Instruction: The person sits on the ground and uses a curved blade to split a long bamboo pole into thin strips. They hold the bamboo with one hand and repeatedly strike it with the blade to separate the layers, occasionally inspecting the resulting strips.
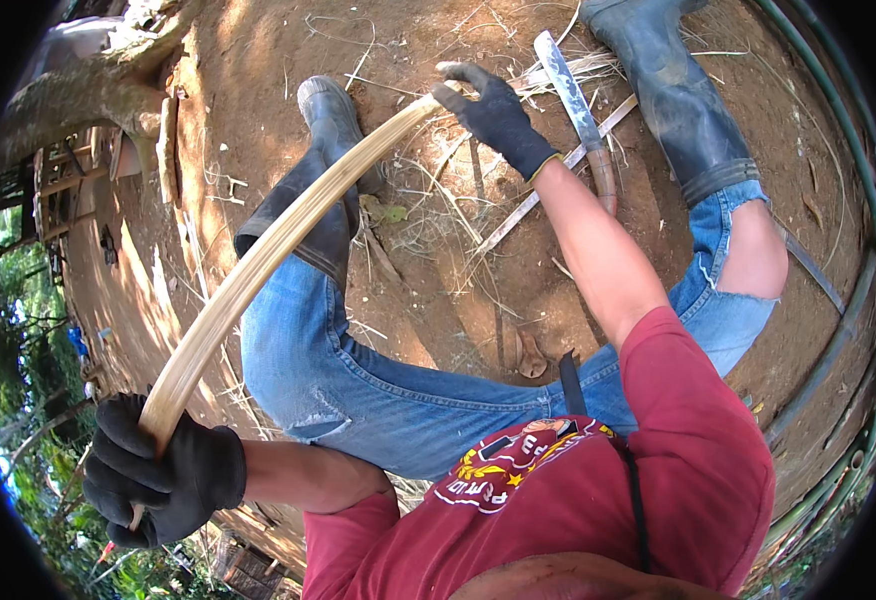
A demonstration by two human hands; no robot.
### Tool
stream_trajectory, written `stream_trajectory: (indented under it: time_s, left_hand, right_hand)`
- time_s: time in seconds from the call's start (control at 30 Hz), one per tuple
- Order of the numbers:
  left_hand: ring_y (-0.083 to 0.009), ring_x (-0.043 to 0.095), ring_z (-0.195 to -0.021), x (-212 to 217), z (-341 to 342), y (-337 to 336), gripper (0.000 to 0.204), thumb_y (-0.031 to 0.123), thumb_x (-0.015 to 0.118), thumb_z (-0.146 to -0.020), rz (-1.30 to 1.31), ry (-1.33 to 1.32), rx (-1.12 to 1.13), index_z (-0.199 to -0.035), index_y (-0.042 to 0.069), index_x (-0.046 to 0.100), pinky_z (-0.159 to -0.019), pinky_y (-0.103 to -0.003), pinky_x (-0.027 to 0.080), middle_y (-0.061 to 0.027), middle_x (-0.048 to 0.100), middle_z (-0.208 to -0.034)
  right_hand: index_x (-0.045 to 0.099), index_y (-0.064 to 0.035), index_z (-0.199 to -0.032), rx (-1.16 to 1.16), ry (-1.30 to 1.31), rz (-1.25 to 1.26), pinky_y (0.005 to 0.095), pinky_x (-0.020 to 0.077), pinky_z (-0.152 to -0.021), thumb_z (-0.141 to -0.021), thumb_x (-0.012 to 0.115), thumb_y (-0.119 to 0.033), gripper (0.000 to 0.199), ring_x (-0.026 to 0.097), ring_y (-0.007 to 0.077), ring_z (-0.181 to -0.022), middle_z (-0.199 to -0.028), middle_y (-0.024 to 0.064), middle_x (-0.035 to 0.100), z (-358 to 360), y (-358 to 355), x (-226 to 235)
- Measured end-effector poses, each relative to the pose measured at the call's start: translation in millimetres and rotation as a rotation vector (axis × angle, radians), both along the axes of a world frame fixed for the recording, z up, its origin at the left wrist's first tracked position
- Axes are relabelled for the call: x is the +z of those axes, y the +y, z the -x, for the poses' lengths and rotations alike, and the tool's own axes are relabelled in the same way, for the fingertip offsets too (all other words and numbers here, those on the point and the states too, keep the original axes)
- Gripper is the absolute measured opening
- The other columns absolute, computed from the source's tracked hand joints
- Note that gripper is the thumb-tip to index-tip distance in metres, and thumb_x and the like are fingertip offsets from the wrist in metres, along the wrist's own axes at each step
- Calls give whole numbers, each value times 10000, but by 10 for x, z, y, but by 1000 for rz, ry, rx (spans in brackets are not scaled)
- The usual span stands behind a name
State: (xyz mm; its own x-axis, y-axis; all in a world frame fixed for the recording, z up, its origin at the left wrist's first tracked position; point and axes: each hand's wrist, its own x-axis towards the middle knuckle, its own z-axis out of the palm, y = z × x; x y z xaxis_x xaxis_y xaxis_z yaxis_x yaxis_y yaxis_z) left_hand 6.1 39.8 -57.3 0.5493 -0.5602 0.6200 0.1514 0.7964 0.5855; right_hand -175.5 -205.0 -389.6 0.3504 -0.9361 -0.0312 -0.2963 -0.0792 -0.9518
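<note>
A long, pale split-bamboo strip (258, 262) arcs from the lower left up to the top middle of the head view. My left hand (163, 470), in a black glove, is closed around its near end. The tip of that end pokes out below the fingers. At the far end, my right hand (498, 115), also black-gloved, has its fingers stretched and apart. Its lower finger meets the strip's end, though I cannot tell how firmly. Just right of this hand lies a large knife (573, 95) with a mottled blade and brown handle.
Thin shavings (428, 190) and a flat bamboo strip (518, 215) litter the dirt ground. My legs, in torn jeans and rubber boots (333, 115), spread to both sides. Green bamboo poles (863, 330) curve along the right edge. A thick log (88, 105) lies upper left.
</note>
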Motion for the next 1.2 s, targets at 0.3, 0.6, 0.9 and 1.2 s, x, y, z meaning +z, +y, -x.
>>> stream_trajectory:
  time_s: [0.3,0.6,0.9,1.2]
  left_hand:
    - [-114,286,-396,-21,15,-9,261,323,531,-766,-3,7,112,-573,171,445,-522,-303,269,34,323,-453]
    - [-104,256,-404,-73,-92,-6,238,329,546,-753,17,95,158,-612,153,469,-510,-296,258,38,304,-453]
    - [-138,316,-478,-107,-180,35,278,376,496,-843,-33,75,365,-723,127,463,-552,-329,288,28,302,-499]
    - [-192,445,-565,-114,-322,71,461,540,523,-918,-56,50,370,-769,106,481,-649,-365,362,-10,437,-572]
  right_hand:
    - [633,-113,-1159,151,-879,691,525,360,-1014,-883,552,-575,545,535,301,-1060,-1080,101,602,-1006,1672,1929]
    - [658,-131,-971,-66,425,615,409,437,-850,-1014,433,-366,328,559,251,-926,-941,102,605,-413,351,-114]
    - [578,-68,-1180,-410,15,208,430,436,-965,-820,626,-166,376,554,323,-1078,-1054,169,594,319,-11,-250]
    - [538,-131,-1331,-272,195,417,452,421,-1035,-850,649,-255,509,524,363,-1175,-1243,193,576,-94,177,-687]
